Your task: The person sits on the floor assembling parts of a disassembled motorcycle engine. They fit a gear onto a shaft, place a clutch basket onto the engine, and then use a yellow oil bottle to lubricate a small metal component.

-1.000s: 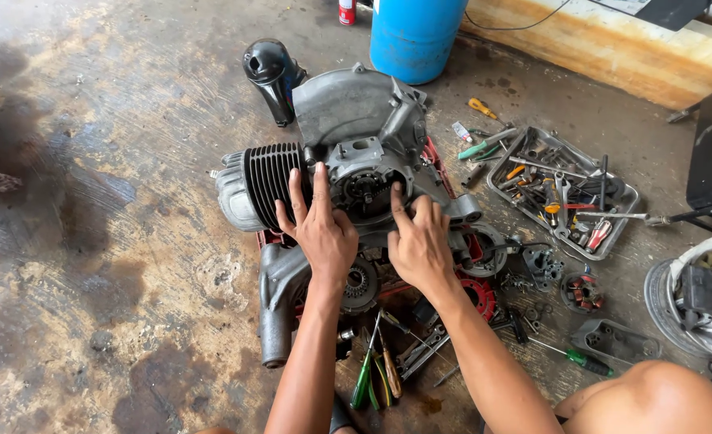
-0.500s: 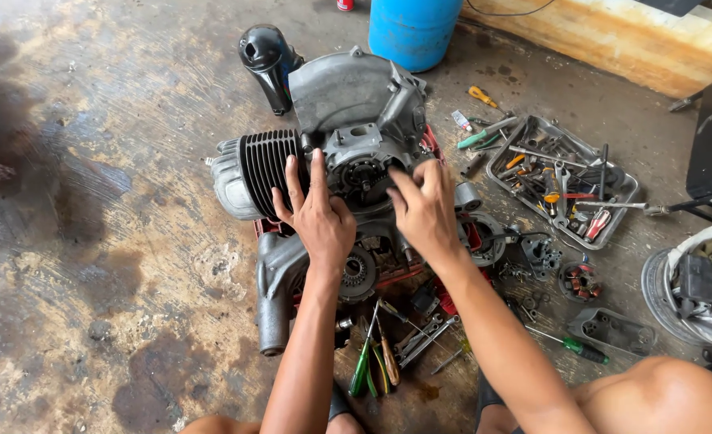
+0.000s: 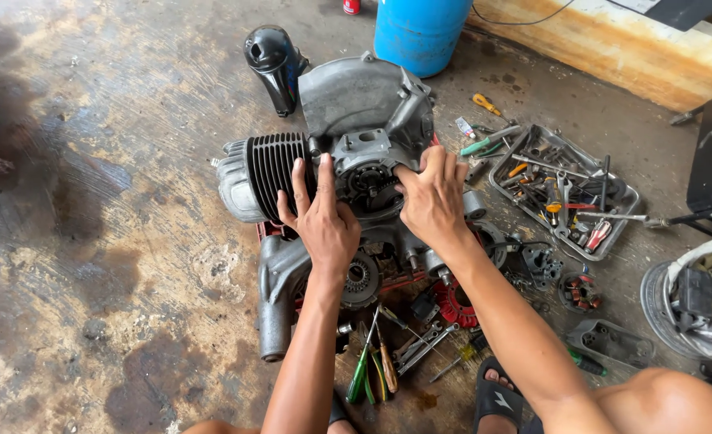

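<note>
Stained concrete floor (image 3: 90, 241): carries everything we list.
Grey cast-metal engine with black finned cylinder (image 3: 348, 120): sits mid-floor, just before blue plastic drum (image 3: 420, 32).
Metal tray of mixed hand tools (image 3: 565, 193): to engine's right.
Our left hand (image 3: 324, 221): fingers spread flat against engine's round opening, gripping nothing.
Our right hand (image 3: 432, 197): fingers curled over same housing edge; whether it pinches anything, we cannot tell.
Green-handled screwdrivers (image 3: 364, 370): near our legs.

One engine (image 3: 348, 137), two hands on it: left hand (image 3: 324, 221), right hand (image 3: 432, 197). One blue barrel (image 3: 420, 32), one black cowl (image 3: 271, 64), one tool tray (image 3: 625, 197), one sandal (image 3: 496, 398).
</note>
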